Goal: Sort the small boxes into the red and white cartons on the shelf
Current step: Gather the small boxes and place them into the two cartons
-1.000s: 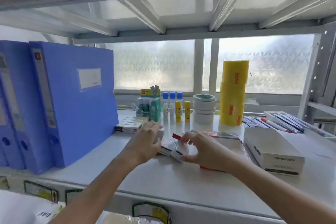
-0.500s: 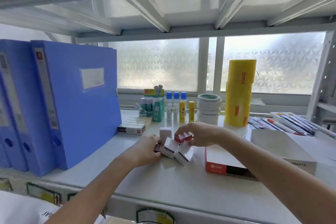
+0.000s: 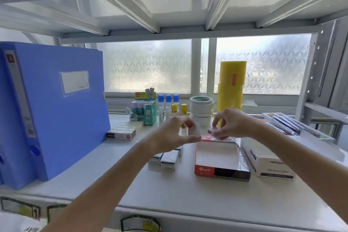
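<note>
- Right hand (image 3: pixel 232 125): fingers pinched narrow on a small red-and-white cardboard box (image 3: pixel 214 131), held just over the far edge of the open red cardboard carton (image 3: pixel 214 170).
- Left hand (image 3: pixel 174 135): raised beside it, thumb and fingers closed around another small box (image 3: pixel 194 129); blurred, so its colour cannot be told for sure.
- Red carton: lying flat on the white metal shelf (image 3: pixel 169 199), its white inside showing bare, a clear wrap trailing at its right side.
- White cardboard carton (image 3: pixel 267 164): just to the right of the red one, touching or nearly so.
- Unsorted small white boxes (image 3: pixel 166 159): a cluster on the shelf under the left forearm, left of the red carton.
- Step judged: placing a red box into the red carton, early in the sort.
- Next move likely calls for lowering the right hand's box inside the carton wall and setting it flush to a corner, then matching the left hand's box to its carton.
</note>
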